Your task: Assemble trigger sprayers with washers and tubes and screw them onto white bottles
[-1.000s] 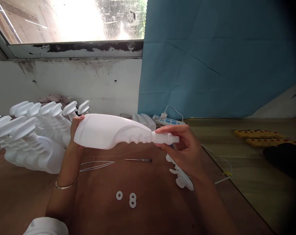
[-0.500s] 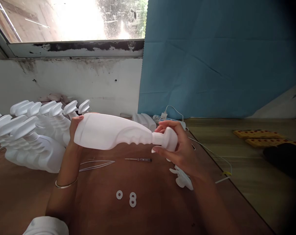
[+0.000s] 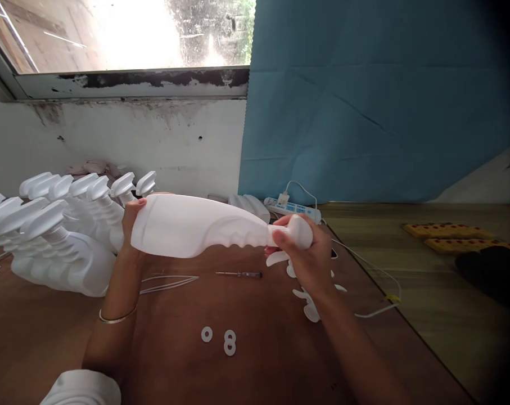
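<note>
A white spray bottle (image 3: 187, 228) lies sideways in the air above the brown table, its base to the left and its neck to the right. My left hand (image 3: 132, 216) grips the base end, the thumb on its upper edge and the other fingers hidden behind. At the neck, my right hand (image 3: 307, 244) is closed around the collar of the white trigger sprayer head (image 3: 300, 229), with the thumb pressed on the near side. The sprayer's trigger (image 3: 276, 258) points down below the thumb. Under my right forearm lie more loose white sprayer parts (image 3: 310, 310), partly hidden.
Several white spray bottles (image 3: 86, 264) with heads stand at the left. On the table (image 3: 174, 360) lie white ring washers (image 3: 207, 334), a small screwdriver (image 3: 240, 274) and white tubes (image 3: 170, 281). A power strip (image 3: 294, 208) with cables sits by the blue curtain (image 3: 343, 112).
My right hand has turned from spread fingers around the sprayer head to a closed grip on its collar. The head and its trigger have rotated; the bottle has shifted slightly right.
</note>
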### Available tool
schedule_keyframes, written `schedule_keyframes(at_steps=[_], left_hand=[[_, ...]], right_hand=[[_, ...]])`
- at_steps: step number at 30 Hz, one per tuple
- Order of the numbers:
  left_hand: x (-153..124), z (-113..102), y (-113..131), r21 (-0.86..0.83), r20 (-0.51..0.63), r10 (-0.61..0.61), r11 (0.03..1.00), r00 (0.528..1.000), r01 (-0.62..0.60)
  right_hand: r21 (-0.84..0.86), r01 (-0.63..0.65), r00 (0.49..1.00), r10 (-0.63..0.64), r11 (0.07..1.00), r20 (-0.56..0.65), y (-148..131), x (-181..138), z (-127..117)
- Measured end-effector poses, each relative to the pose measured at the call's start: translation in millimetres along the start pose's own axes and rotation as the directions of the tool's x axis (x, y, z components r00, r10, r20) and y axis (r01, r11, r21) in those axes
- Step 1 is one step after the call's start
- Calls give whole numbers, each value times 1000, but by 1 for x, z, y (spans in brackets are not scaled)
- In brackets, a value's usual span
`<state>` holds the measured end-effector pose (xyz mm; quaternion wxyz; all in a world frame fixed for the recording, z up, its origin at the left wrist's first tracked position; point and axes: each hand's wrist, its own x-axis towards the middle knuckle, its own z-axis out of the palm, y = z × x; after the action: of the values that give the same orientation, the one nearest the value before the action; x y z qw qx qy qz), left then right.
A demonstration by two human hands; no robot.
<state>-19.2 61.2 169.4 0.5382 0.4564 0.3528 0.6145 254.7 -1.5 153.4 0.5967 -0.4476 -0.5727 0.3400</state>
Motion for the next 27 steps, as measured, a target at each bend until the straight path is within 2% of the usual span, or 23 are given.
schedule_keyframes(at_steps=[2, 3, 5, 7, 8, 10, 13, 18, 20, 22, 23, 25, 27], left_hand=[[-4, -2, 3, 40, 15, 28, 999, 999, -29], [-8, -3, 5, 81, 38, 77, 993, 996, -80], [-17, -8, 10, 228, 123, 244, 936, 962, -267], [-28, -12, 15, 421, 257, 360, 793, 897, -439], [-32, -14, 18, 502, 320, 374, 712, 870, -491], [-39, -15, 22, 602, 402, 351, 594, 846, -533], [-42, -12, 21, 621, 466, 399, 488, 790, -613], [-35, 4, 12, 559, 539, 595, 276, 596, -782], [-32, 7, 10, 547, 539, 637, 232, 551, -804], [-28, 4, 8, 534, 521, 648, 261, 556, -804], [-25, 2, 6, 539, 502, 635, 302, 588, -786], [-20, -6, 4, 566, 441, 574, 419, 690, -710], [-14, -13, 1, 570, 375, 475, 559, 796, -602]], right_hand=[[59, -98, 995, 96, 993, 32, 5, 3, 1], [90, -134, 991, 130, 987, 44, 8, 6, 1], [147, -188, 982, 183, 971, 49, 13, 11, -1], [177, -226, 974, 220, 958, 52, 17, 16, -3], [181, -237, 972, 231, 955, 52, 19, 18, -4], [183, -248, 969, 242, 951, 51, 22, 21, -4], [205, -251, 968, 250, 946, 30, 28, 24, -1], [235, -276, 959, 283, 932, 2, 38, 27, 4], [240, -291, 955, 296, 926, 17, 38, 29, 2], [255, -308, 951, 295, 917, 88, 34, 30, -5], [267, -320, 945, 288, 909, 153, 31, 31, -9], [301, -323, 926, 233, 898, 297, 24, 32, -19], [319, -242, 921, 114, 916, 372, 18, 32, -29]])
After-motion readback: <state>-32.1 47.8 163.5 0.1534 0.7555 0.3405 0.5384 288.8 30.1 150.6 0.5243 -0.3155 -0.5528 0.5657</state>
